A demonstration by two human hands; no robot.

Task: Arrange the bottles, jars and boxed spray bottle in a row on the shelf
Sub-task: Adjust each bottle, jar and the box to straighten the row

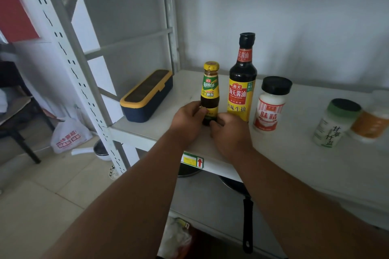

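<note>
While both hands close on its base, the small yellow-capped sauce bottle (210, 92) stands upright at frame centre, near the front edge of the white shelf (294, 153). Left hand (187, 121) and right hand (230, 130) pinch its lower body from either side, fingers curled. Just right: tall soy sauce bottle (242, 82), then the black-lidded white jar (270, 105); farther right, green-lidded jar (334, 124) and orange jar (372, 122), blurred. Step looks like seating this bottle in the row. Next likely: release, check spacing. Blue-yellow box (147, 95) sits at left.
</note>
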